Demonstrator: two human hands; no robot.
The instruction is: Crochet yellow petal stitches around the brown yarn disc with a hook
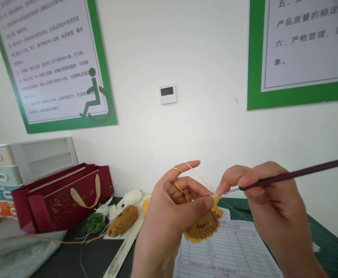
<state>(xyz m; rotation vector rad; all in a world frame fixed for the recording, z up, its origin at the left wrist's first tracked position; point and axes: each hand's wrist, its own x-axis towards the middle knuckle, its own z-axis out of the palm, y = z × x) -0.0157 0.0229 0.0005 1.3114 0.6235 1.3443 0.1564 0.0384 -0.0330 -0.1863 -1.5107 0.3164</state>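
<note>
A round crocheted piece [203,227], brown in the middle with a yellow edge, hangs above a printed sheet. My left hand [177,204] pinches its upper edge between thumb and fingers, the index finger raised with yellow yarn [200,174] looped over it. My right hand [269,204] grips a crochet hook [296,175] with a dark handle. The hook's metal tip meets the yellow edge of the piece, close to my left thumb. Right fingertips almost touch the yarn there.
Behind to the left stand a red gift bag [70,197] and stacked drawers [2,175]. Brown yarn [124,221] and green yarn [94,224] lie on the dark table. Printed paper [227,253] rests below my hands, beside a green cutting mat [328,243].
</note>
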